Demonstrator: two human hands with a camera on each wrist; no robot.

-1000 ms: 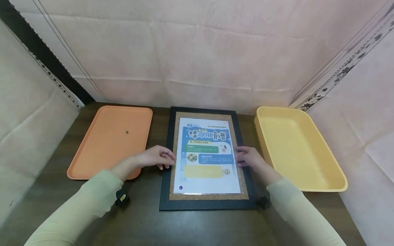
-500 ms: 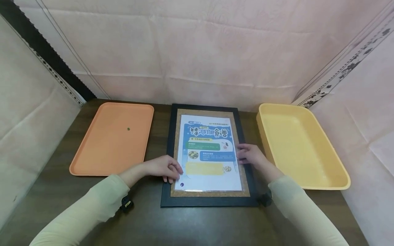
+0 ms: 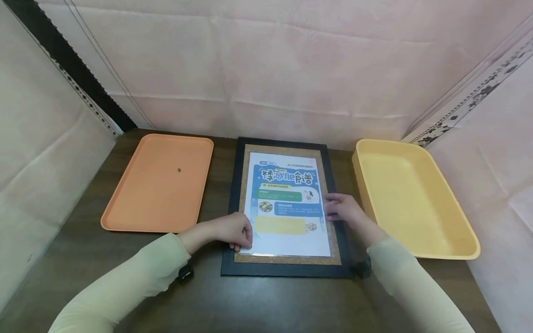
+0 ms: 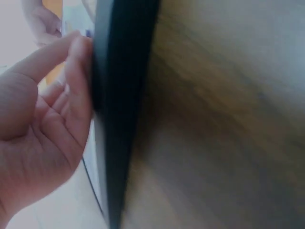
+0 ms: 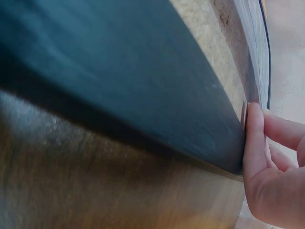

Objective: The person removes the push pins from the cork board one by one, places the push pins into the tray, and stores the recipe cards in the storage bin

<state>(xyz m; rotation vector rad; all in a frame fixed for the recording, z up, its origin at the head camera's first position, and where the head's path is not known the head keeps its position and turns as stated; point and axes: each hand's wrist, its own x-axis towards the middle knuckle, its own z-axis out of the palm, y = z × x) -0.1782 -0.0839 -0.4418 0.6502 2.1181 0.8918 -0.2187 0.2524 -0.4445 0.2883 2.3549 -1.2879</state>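
Observation:
A laminated poster point(image 3: 287, 243) with blue, green and yellow printed panels lies on a cork board point(image 3: 287, 260) edged by a wide black frame point(image 3: 287, 270). At the poster's lower left edge, my left hand point(image 3: 235, 230) has its fingers curled and its thumb and fingertip brought together, pinching the edge. My right hand point(image 3: 344, 210) pinches the poster's right edge about midway up. In the right wrist view, the right thumb and forefinger point(image 5: 256, 138) meet at the sheet's edge above the cork. The left fingertips point(image 4: 78, 43) are partly hidden behind the black frame in the left wrist view.
An orange tray point(image 3: 162, 194) with a small green speck point(image 3: 179, 170) lies to the left. To the right stands a deeper yellow bin point(image 3: 416, 199). Pale cloth walls point(image 3: 283, 74) enclose the back and sides of the dark wooden table point(image 3: 270, 305).
My left hand has slid down along the poster's left side toward its lower corner, and its fingers have curled in. The right hand keeps its place at the right edge. The head view has shifted slightly.

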